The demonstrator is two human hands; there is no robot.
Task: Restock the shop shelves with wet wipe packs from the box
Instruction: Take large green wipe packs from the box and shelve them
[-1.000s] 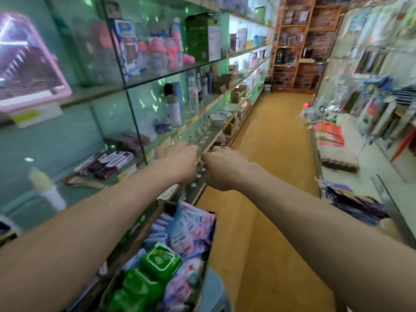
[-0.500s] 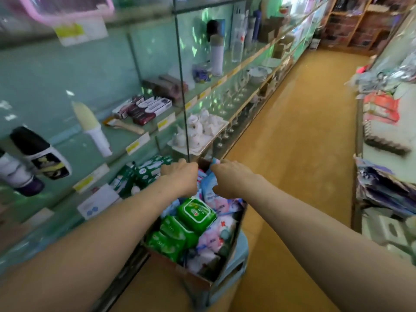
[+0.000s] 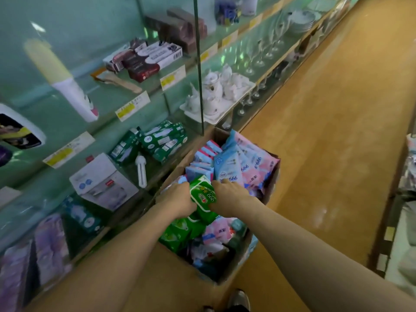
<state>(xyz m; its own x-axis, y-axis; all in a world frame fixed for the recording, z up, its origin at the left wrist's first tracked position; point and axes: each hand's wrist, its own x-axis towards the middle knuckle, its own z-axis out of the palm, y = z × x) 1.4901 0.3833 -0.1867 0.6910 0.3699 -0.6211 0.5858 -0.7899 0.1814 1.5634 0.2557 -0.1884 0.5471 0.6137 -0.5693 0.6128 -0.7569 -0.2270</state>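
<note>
Both hands on one green wipe pack, at the box.
Left hand (image 3: 177, 199) and right hand (image 3: 229, 197) grip the green pack (image 3: 202, 194) from either side, atop the packs filling the open box (image 3: 217, 134); glass shelves (image 3: 135, 109) just left of box.

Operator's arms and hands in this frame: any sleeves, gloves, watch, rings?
Both forearms are bare to the frame edge, no sleeves visible. Left hand and right hand ungloved; no watch, bracelet or markings. Fingers mostly hidden, so rings cannot be ruled out.
</note>
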